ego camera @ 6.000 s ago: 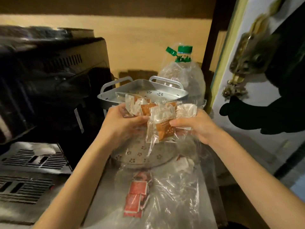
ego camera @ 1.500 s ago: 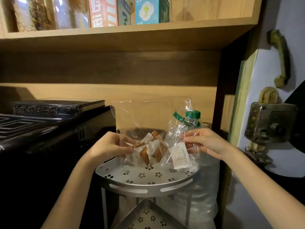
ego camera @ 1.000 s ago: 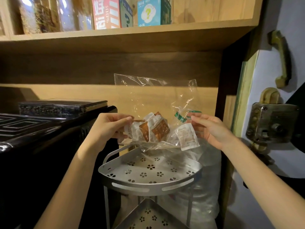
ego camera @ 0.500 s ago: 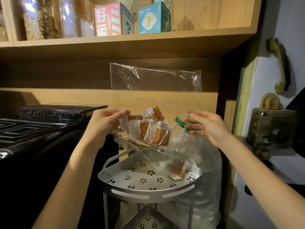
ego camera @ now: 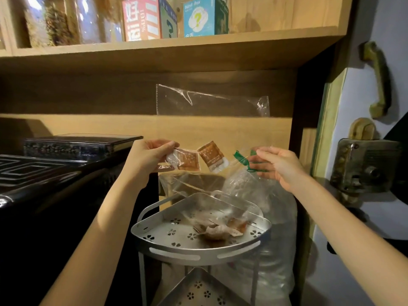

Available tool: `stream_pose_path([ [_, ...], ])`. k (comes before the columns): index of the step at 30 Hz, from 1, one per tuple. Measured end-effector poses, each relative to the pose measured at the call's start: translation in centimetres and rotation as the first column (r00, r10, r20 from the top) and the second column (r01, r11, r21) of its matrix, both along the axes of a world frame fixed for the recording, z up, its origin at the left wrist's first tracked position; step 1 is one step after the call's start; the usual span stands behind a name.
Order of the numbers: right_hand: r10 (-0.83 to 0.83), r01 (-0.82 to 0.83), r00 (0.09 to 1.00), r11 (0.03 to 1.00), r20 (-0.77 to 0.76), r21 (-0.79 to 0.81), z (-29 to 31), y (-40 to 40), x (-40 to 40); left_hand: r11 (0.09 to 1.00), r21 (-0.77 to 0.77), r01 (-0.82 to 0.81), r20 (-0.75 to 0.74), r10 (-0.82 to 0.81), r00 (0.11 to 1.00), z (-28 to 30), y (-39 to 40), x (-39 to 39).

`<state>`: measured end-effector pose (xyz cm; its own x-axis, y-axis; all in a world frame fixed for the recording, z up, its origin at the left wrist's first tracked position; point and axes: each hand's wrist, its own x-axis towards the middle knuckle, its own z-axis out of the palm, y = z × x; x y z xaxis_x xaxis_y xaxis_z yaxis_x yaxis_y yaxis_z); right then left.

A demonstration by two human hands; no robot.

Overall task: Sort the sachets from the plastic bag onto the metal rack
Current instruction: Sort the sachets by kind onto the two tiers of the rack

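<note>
- Wooden shelf (ego camera: 176, 44) overhead carrying glass jars (ego camera: 55, 21) and cartons (ego camera: 145, 18).
- Black appliance (ego camera: 55, 168) at left.
- Pale door (ego camera: 375, 217) with brass handle (ego camera: 378, 78), dim warm light.

In front of you, the metal rack (ego camera: 199, 250) is standing with its upper tier, a corner-shaped tray with flower-shaped holes and a slotted front rim, carrying a small heap of sachets (ego camera: 220, 228) toward its right rear. They are lying blurred, brown and pale, directly on the perforated floor. A lower tier (ego camera: 198, 290) is showing beneath, with the same cut-outs. Above you, the wooden shelf (ego camera: 176, 44) is holding glass jars (ego camera: 55, 21) at left, then a red-and-white box (ego camera: 141, 18) and a blue box (ego camera: 202, 16) standing side by side.
</note>
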<state>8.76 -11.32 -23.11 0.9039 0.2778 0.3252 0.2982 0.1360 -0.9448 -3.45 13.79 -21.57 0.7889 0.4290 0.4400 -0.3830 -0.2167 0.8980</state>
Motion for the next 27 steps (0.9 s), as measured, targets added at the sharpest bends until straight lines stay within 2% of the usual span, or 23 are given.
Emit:
stream_pose_path([
  [4, -0.016, 0.016, 1.000, 1.000, 0.025, 0.001, -0.5, 0.0, -0.1, 1.000, 0.016, -0.014, -0.019, 0.015, 1.000, -0.9, 0.4, 0.1],
  [9, -0.043, 0.034, 0.995, 0.995, 0.094, 0.091, 0.1, 0.0, -0.5, 1.000, -0.029, -0.008, 0.104, 0.011, 0.994, 0.4, -0.1, -0.4],
  [13, -0.080, 0.066, 0.993, 0.984, 0.083, 0.164, 0.7, 0.2, -0.7, 1.000, 0.000, -0.011, 0.135, 0.011, 0.991, 1.5, -0.5, -0.4],
  [20, -0.080, 0.069, 0.995, 0.983, 0.057, 0.169, 0.6, 0.3, -0.7, 0.999, -0.014, 0.031, 0.118, -0.029, 0.993, 1.6, -0.4, -0.2],
  [27, -0.078, 0.060, 0.995, 0.968, 0.065, 0.245, 2.6, 0.5, -1.0, 0.999, 0.039, 0.012, 0.210, -0.020, 0.977, 3.7, -0.4, 0.0],
])
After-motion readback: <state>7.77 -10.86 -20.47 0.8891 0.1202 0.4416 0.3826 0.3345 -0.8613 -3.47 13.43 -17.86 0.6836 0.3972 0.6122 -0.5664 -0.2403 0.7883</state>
